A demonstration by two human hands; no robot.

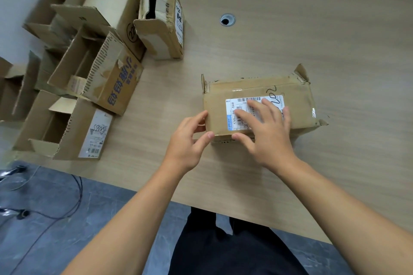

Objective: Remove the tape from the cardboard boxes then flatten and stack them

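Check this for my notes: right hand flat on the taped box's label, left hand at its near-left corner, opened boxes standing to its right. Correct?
No: the head view shows the opened boxes left of the taped box. Right hand, left hand and label are as stated.

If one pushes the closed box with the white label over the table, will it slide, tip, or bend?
It probably slides rather than tips: the closed box lies low and flat on the smooth table. Its torn corners suggest soft cardboard that could buckle under pressure.
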